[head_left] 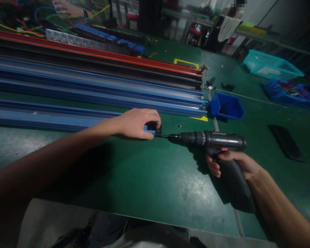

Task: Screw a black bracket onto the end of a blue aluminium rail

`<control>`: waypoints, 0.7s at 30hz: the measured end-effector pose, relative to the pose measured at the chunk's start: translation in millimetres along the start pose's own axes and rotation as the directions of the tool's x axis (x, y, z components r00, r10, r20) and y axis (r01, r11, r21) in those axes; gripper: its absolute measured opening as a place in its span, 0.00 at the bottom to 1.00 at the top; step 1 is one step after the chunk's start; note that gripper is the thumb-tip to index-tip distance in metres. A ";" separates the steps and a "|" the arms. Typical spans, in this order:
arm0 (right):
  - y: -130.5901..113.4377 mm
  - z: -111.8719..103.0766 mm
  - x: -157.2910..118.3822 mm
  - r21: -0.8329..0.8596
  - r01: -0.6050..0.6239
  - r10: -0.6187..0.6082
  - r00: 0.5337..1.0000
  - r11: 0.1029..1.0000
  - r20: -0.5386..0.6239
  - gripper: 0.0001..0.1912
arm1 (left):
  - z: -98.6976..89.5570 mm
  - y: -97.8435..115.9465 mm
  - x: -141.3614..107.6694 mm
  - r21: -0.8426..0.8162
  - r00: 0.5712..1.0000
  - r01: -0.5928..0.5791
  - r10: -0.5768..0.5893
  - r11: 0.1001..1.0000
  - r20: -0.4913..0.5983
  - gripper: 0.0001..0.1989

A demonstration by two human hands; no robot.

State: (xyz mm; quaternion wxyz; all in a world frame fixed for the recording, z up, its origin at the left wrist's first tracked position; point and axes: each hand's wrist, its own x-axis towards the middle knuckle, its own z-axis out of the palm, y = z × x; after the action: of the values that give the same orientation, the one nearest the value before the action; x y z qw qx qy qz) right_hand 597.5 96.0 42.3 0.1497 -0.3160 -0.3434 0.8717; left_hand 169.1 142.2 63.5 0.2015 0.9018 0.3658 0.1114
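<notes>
My left hand [136, 124] is closed around the right end of a blue rail [54, 117] lying on the green table. A small black end piece [158, 131] sits at that end, beside my fingertips. My right hand [232, 163] grips a black cordless drill [222, 140] by its handle, index finger near the red trigger. The drill points left, and its thin bit reaches the black end piece. Whether the bit is seated in a screw is too small to tell. My left palm hides part of the rail's end.
More blue, black and red rails [98, 77] lie behind, side by side. A blue bin [227, 106] with small dark parts stands beyond the drill. A teal bin [271, 65], another blue bin [289, 93] and a flat black object [286, 143] are at right. A person's hand [67, 8] shows at upper left.
</notes>
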 end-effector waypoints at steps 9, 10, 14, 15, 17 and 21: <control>-1.0 1.6 0.5 0.024 -0.007 0.007 1.000 1.000 -0.002 0.15 | 0.5 -0.2 0.7 0.002 1.000 -0.005 0.005 1.000 -0.005 0.12; -1.0 2.0 0.8 0.025 -0.004 0.004 1.000 1.000 -0.001 0.15 | 0.3 0.0 0.7 0.003 1.000 -0.005 0.005 1.000 -0.005 0.12; -0.8 3.8 1.8 0.033 0.009 -0.010 1.000 0.999 0.007 0.15 | -0.5 0.9 0.7 0.003 1.000 0.003 -0.003 1.000 0.000 0.13; -0.9 4.1 1.8 0.036 0.009 -0.010 1.000 0.999 0.008 0.15 | -0.5 1.0 0.7 0.002 1.000 0.005 -0.005 1.000 0.001 0.13; -1.2 4.4 1.5 0.037 0.007 -0.007 1.000 0.999 0.008 0.15 | -0.3 0.7 0.7 0.002 1.000 0.002 -0.002 1.000 0.000 0.13; -2.0 4.8 1.0 0.028 0.010 -0.009 1.000 1.000 -0.003 0.14 | 0.6 -0.8 0.8 0.008 1.000 -0.009 0.009 1.000 -0.002 0.13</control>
State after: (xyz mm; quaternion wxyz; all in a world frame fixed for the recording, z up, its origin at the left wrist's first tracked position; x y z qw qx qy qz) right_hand 593.6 95.5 46.0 0.1588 -0.3136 -0.3324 0.8752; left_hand 169.4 143.1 62.7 0.1969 0.9041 0.3624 0.1118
